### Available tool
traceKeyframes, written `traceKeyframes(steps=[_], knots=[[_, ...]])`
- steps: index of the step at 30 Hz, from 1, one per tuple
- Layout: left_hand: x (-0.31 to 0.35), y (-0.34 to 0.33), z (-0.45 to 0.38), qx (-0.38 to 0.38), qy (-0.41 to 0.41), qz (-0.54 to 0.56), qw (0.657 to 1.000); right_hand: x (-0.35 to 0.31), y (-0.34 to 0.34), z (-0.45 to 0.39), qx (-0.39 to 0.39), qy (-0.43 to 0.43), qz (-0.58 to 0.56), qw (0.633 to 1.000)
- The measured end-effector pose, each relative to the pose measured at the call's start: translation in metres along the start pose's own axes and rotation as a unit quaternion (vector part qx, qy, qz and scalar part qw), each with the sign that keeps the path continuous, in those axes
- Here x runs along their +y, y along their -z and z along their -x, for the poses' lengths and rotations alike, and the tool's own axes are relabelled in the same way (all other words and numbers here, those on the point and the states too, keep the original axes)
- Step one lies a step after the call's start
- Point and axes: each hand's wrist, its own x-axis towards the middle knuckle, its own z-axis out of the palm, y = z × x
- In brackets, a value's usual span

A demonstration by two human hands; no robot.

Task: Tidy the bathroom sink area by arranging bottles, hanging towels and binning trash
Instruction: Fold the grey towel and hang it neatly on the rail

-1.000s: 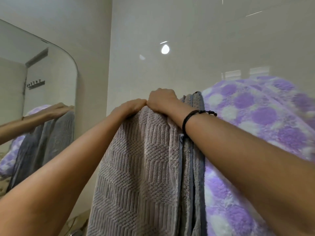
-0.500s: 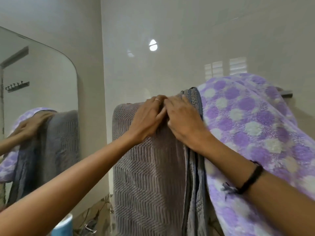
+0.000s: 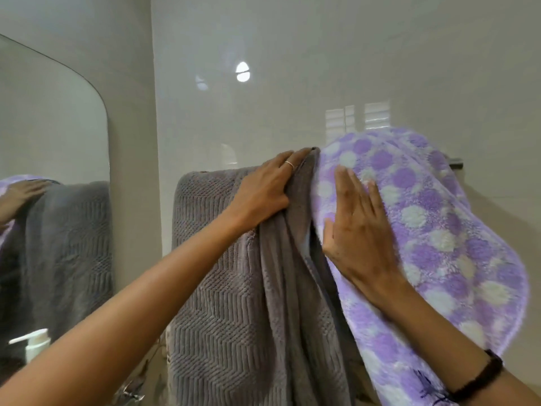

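A grey ribbed towel [image 3: 222, 288] hangs over a wall rail, bunched into folds along its right edge. My left hand [image 3: 263, 191] lies on top of that bunched edge at the rail, fingers fairly straight, thumb against the fold. Right beside it hangs a purple towel with white dots [image 3: 439, 230]. My right hand [image 3: 357, 227] presses flat against the purple towel's left side, fingers straight and pointing up. The rail's metal end [image 3: 455, 164] sticks out past the purple towel.
A mirror [image 3: 52, 127] on the left wall reflects the towels and a hand. A white pump bottle [image 3: 36, 344] shows at the lower left. Glossy tiled wall fills the space behind and above the rail.
My right hand has left the grey towel's edge and now lies flat on the purple towel. The left hand slid right along the rail onto the bunched grey edge. The view tilted lower.
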Motion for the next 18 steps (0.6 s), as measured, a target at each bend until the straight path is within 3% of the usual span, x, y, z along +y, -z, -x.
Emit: traceKeyframes(steps=[4, 9, 13, 18], knots=[[-0.014, 0.0, 0.002, 0.023, -0.023, 0.011, 0.999, 0.003, -0.005, -0.009, -0.104, 0.033, 0.135, 0.985], [-0.006, -0.011, -0.002, 0.063, 0.001, -0.02, 0.998, -0.003, -0.015, -0.042, -0.124, 0.02, 0.222, 0.967], [0.013, -0.015, -0.006, 0.038, 0.044, -0.046, 0.997, -0.002, -0.013, -0.065, -0.11, -0.002, 0.196, 0.974], [0.033, -0.016, -0.026, 0.091, -0.041, -0.077, 0.992, 0.03, 0.002, -0.073, -0.098, -0.023, 0.153, 0.983]])
